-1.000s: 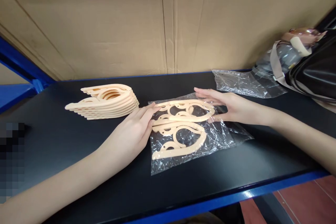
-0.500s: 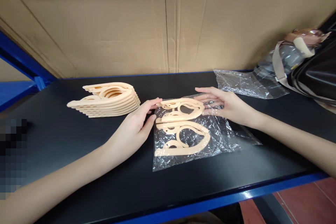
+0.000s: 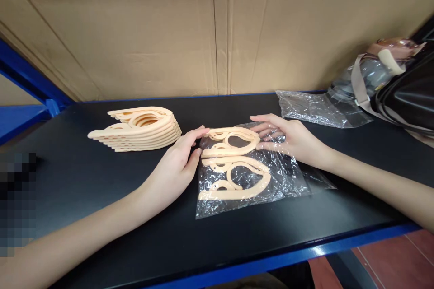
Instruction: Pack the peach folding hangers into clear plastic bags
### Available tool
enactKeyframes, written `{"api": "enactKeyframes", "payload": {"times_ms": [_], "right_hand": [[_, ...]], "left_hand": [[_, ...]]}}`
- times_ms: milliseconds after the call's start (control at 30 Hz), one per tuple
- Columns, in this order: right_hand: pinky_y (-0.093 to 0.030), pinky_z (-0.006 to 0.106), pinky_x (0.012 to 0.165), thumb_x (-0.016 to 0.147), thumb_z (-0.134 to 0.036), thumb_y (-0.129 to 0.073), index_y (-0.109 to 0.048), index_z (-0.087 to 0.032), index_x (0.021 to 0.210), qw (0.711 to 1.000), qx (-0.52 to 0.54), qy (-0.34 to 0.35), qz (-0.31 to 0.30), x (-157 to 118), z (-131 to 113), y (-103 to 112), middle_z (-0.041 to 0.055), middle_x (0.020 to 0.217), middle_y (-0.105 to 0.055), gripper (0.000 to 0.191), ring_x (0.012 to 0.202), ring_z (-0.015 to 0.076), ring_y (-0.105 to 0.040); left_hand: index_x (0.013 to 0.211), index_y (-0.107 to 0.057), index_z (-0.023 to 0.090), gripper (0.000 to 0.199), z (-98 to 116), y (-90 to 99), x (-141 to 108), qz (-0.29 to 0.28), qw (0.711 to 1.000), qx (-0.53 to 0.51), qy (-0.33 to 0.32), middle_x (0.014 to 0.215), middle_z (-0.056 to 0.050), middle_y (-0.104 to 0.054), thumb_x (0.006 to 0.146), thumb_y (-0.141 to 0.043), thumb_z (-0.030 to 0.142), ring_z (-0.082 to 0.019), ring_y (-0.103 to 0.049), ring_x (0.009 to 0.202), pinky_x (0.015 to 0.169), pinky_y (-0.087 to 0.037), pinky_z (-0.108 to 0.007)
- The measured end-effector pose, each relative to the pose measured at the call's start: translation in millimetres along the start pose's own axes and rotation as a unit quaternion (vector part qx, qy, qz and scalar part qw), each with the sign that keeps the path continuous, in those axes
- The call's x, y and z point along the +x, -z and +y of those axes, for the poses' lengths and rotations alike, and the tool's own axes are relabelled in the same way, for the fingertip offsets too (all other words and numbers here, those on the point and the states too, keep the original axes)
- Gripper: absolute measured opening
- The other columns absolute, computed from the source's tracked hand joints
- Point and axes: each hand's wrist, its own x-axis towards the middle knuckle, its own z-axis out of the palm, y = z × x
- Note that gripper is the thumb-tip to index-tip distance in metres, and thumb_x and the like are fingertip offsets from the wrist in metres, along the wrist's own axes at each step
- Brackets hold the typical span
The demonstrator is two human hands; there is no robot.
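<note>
Two beige folding hangers [image 3: 262, 185], both folded, lie one in front of the other in a clear plastic bag [image 3: 285, 183] on the black shelf. My left hand [image 3: 179, 158] rests at the bag's left edge. Its fingertips touch the ends of the rear hanger [image 3: 217, 152], and its thumb is held apart. My right hand [image 3: 291, 137] reaches in from the right, its fingers spread and partly covered by clear film. Its fingers and thumb touch the rear hanger's curved end without closing round it.
A neat stack of several beige folded hangers [image 3: 149, 137] stands to the left. Behind my right hand lies another clear bag [image 3: 322, 108]. A clear bottle with a strap [image 3: 359, 79] and a black bag [image 3: 412, 90] are at the far right. Cardboard [image 3: 152, 31] walls the back.
My right hand has moved slightly left, and the rear hanger has slid slightly left inside the bag. My left hand stays almost in place at the bag's edge.
</note>
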Motion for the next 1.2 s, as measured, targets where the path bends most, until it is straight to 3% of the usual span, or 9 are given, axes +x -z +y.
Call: {"api": "enactKeyframes", "payload": {"times_ms": [267, 567, 800, 1100, 1200], "right_hand": [[-0.058, 0.042, 0.088, 0.080, -0.050, -0.072, -0.052, -0.023, 0.135, 0.999, -0.033, -0.004, 0.010, 0.2, -1.1, -1.0, 0.0066, 0.111, -0.073, 0.065, 0.096, 0.0215, -0.070], [-0.056, 0.041, 0.087, 0.081, -0.052, -0.070, -0.055, -0.024, 0.131, 0.998, -0.062, 0.001, 0.014, -0.2, 0.4, -3.9, 0.0043, 0.107, -0.074, 0.059, 0.095, 0.0212, -0.070], [-0.055, 0.040, 0.083, 0.082, -0.056, -0.067, -0.058, -0.026, 0.127, 0.994, -0.104, -0.001, 0.022, 0.2, 0.5, -4.5, 0.0024, 0.102, -0.075, 0.055, 0.090, 0.0215, -0.070], [-0.055, 0.040, 0.082, 0.083, -0.057, -0.065, -0.059, -0.027, 0.125, 0.990, -0.134, 0.013, 0.027, 0.6, 2.4, -4.6, 0.0019, 0.102, -0.075, 0.052, 0.090, 0.0217, -0.070], [-0.055, 0.039, 0.081, 0.084, -0.057, -0.065, -0.058, -0.028, 0.127, 0.988, -0.152, 0.008, 0.020, 0.2, -0.8, -2.5, 0.0011, 0.103, -0.075, 0.052, 0.090, 0.0214, -0.070]], "left_hand": [[0.137, -0.045, 0.019, 0.047, 1.0, -3.8, -7.1, 0.026, 0.997, 0.036, 0.060, 0.143, -0.011, -0.051, 0.092, -0.040, 0.031, -0.028, -0.045, 0.133, 0.112, -0.035, -0.054], [0.137, -0.044, 0.019, 0.048, -0.1, -3.9, -4.9, 0.019, 0.998, 0.006, 0.065, 0.139, -0.011, -0.052, 0.092, -0.040, 0.030, -0.026, -0.046, 0.132, 0.113, -0.034, -0.051], [0.145, -0.033, 0.022, 0.053, 4.0, -3.6, -8.4, -0.002, 0.997, 0.002, 0.076, 0.130, -0.010, -0.055, 0.093, -0.039, 0.026, -0.024, -0.051, 0.125, 0.110, -0.040, -0.049], [0.142, -0.031, 0.024, 0.054, 2.2, -2.3, -8.5, 0.011, 0.999, 0.015, 0.032, 0.144, -0.010, -0.042, 0.090, -0.038, 0.019, -0.022, -0.051, 0.123, 0.108, -0.043, -0.046], [0.142, -0.032, 0.023, 0.051, 6.8, 0.9, -10.2, 0.028, 0.998, 0.055, -0.014, 0.148, -0.009, -0.039, 0.091, -0.038, 0.018, -0.024, -0.046, 0.130, 0.110, -0.040, -0.046]]}}
